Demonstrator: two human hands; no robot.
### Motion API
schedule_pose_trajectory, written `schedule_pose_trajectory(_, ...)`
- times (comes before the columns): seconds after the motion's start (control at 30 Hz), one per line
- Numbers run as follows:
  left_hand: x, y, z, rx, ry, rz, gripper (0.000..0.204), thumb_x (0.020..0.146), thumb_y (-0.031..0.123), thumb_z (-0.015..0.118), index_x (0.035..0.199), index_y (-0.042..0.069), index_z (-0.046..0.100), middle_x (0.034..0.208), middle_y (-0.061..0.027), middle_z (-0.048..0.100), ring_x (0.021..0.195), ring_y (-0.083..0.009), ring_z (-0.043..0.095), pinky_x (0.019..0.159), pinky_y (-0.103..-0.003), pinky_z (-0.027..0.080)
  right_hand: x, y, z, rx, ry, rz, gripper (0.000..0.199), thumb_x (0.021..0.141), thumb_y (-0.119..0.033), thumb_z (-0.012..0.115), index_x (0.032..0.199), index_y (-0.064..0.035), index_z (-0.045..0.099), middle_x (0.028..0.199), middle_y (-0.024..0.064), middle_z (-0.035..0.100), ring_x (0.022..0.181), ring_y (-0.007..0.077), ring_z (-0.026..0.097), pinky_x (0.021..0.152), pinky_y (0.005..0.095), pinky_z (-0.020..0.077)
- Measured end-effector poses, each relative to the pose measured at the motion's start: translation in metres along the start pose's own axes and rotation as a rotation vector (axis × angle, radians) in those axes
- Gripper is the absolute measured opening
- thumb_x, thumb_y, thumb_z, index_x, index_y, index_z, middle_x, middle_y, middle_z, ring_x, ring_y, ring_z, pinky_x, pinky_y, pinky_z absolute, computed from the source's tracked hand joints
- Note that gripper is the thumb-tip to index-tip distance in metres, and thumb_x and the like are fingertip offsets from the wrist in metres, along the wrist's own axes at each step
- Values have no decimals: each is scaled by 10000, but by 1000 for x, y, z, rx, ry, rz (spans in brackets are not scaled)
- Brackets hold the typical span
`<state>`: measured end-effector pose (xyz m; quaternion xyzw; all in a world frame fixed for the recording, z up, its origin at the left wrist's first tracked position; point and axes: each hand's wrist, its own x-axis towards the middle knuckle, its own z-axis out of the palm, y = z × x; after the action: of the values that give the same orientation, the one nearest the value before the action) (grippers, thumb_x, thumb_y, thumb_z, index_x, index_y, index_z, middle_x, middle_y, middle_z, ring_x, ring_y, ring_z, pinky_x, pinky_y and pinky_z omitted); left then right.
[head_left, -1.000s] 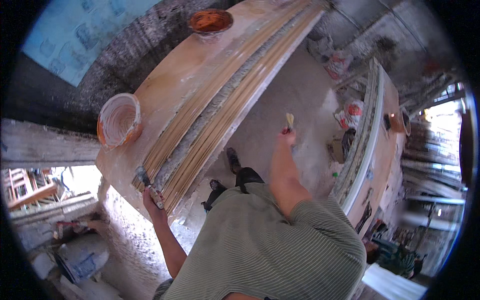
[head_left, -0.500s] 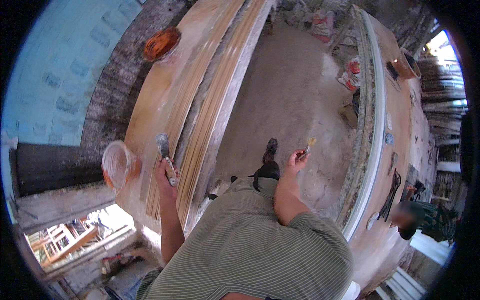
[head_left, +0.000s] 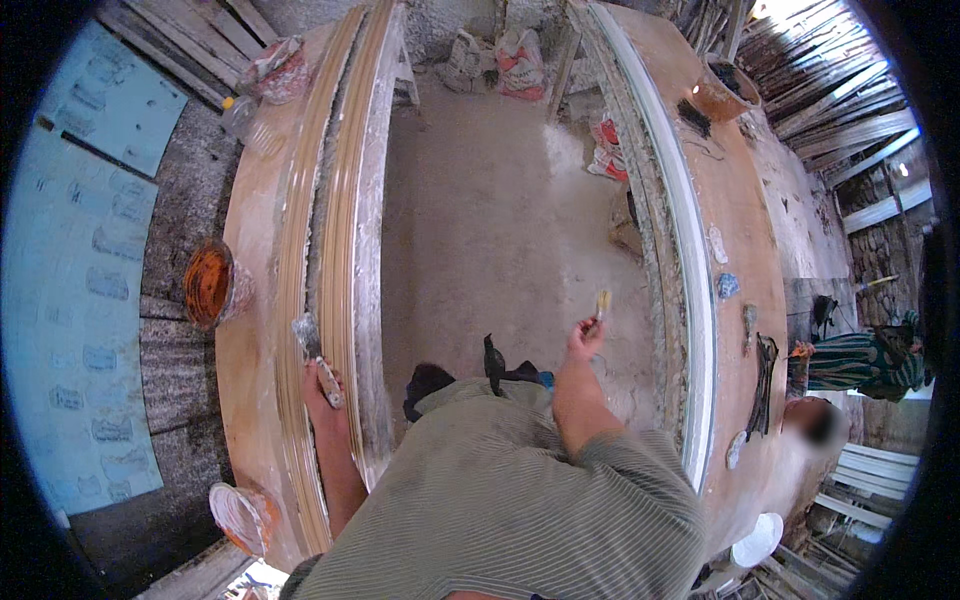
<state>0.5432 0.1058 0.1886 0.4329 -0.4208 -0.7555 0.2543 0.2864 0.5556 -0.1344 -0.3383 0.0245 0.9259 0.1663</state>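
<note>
Two hands, both occupied. Left hand (head_left: pixel 323 390) — closed round the pale, spattered handle of a flat tool (head_left: pixel 307 337), its grey head pointing away from the wearer, above the tan ribbed strips (head_left: pixel 343 200) at the left; whether the head touches them cannot be told. Right hand (head_left: pixel 582 342) — fingers drawn together on a small brush (head_left: pixel 602 304), yellowish bristles foremost, over the floor (head_left: pixel 480 200) between two benches and well apart from the left hand.

Left bench (head_left: pixel 252 205): tan ribbed strips, laid lengthwise in two bands with a rough grey gap between; one orange-lined bucket (head_left: pixel 208 283) at the outer edge; one white-and-orange bucket (head_left: pixel 243 518), nearer the wearer; one clear plastic bottle (head_left: pixel 238 116), yellow-capped, toward the far end.

Right bench (head_left: pixel 745 220): one white strip (head_left: pixel 700 300) along the inner edge; one brown bucket (head_left: pixel 728 92), far end, with a dark brush (head_left: pixel 693 118) near it; one small blue item (head_left: pixel 727 286), kind unclear; one bundle of black straps (head_left: pixel 764 385).

Floor, far end: two sacks (head_left: pixel 520 65), side by side.

Beyond the right bench: one person in striped dark green clothing (head_left: pixel 865 360).
</note>
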Motion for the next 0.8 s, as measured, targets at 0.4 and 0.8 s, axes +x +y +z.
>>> schedule_pose_trajectory(0.4,249,77,122,46,-84,21,155,922,239,608,997,106,583,767,-1,594,578,-110,575,468,-252,468,35,163,36,-77,83,18,235,904,-180,650,1066,-17,600,897,119,640,722,184,567,586,275,477)
schedule_pose_trajectory(0.8,487,131,112,-74,254,126,160,923,220,596,998,79,577,746,-6,535,571,-100,544,491,-267,466,94,255,245,-1068,-41,291,320,872,-205,654,1173,-102,626,951,70,660,785,179,624,640,283,525)
